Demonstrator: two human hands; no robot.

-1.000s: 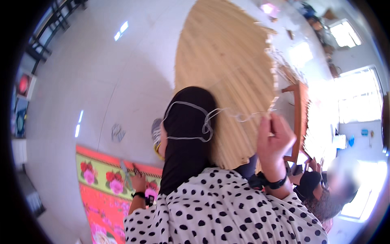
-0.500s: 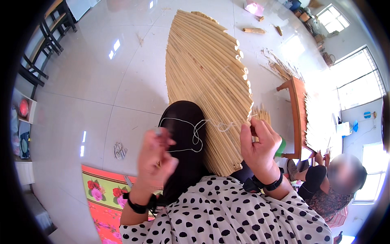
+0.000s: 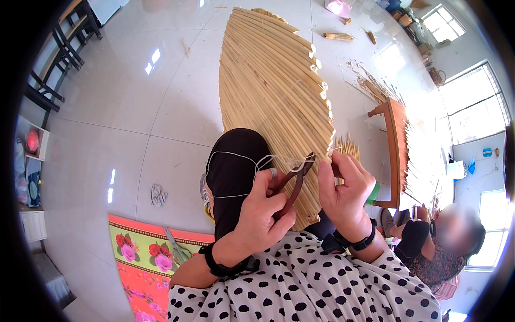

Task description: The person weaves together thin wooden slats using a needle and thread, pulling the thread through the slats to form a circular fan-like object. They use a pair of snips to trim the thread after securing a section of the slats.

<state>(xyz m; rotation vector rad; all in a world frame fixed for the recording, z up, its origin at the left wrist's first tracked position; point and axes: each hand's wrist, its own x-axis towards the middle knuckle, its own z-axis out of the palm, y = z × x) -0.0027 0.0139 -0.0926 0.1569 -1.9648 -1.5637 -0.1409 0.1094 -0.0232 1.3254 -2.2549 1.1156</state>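
A long panel of straw-coloured stalks [image 3: 268,80], laid side by side, rests across my lap. My left hand [image 3: 263,209] is closed around dark reddish-brown pliers [image 3: 294,196], whose jaws point up and right to the panel's right edge. Beside the jaws, my right hand [image 3: 346,185] pinches the panel's edge with thumb and fingers; a thin pale tip, too small to name, sticks out above its fingertips. White thread [image 3: 236,155] loops loosely over my black-clad knee [image 3: 236,177] and runs to the jaws.
Scissors [image 3: 176,247] lie on a flowered mat [image 3: 129,268] at lower left. A crumpled glove-like cloth [image 3: 159,195] is on the tiled floor. At right stands a wooden table [image 3: 396,145] with stalks, a seated person [image 3: 434,252] beside it. Loose stalks [image 3: 339,36] lie farther off.
My left hand has moved right, from over my knee to the panel's edge, with the pliers now plainly in it. The scissors have come into fuller view. My right hand stays at the edge.
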